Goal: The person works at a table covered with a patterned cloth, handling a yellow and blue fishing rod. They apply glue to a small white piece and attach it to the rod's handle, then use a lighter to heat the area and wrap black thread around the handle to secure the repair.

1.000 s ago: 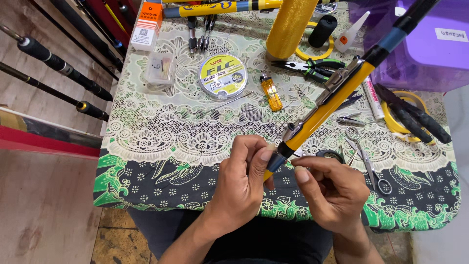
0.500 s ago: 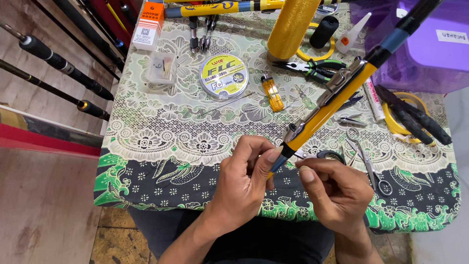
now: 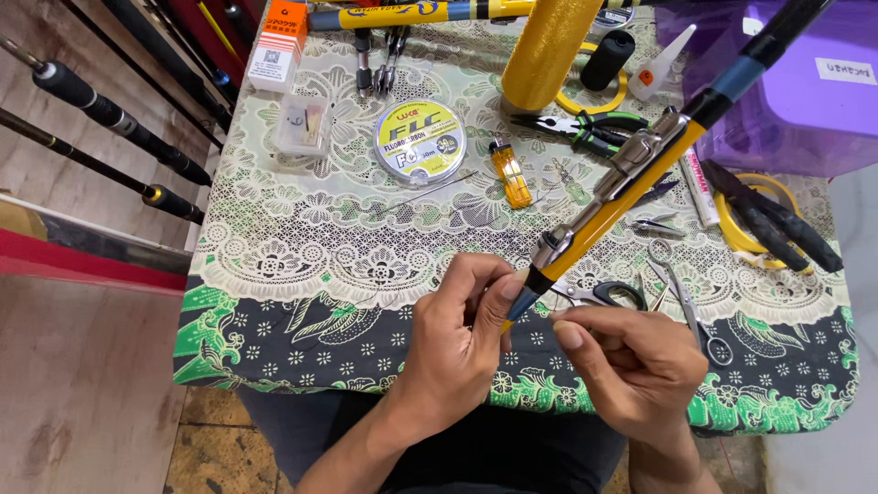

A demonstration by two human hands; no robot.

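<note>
A yellow fishing rod [image 3: 631, 197] with a silver reel seat and a blue and black upper part slants from the top right down to the table's front. My left hand [image 3: 462, 334] grips its lower end, thumb against the blue butt section. My right hand [image 3: 631, 366] is just right of that end, fingers pinched together near the rod's tip as if on a fine thread, which is too thin to see clearly.
On the patterned tablecloth [image 3: 302, 274] lie a round line spool [image 3: 420, 144], an orange lighter [image 3: 511, 174], green-handled pliers [image 3: 585, 131], scissors [image 3: 599, 295], a gold thread cone [image 3: 549, 50] and a purple box [image 3: 796, 82]. Dark rods [image 3: 110, 119] lean at left.
My right hand has drifted slightly right and down from the rod's end; the rod and my left hand stay almost where they were.
</note>
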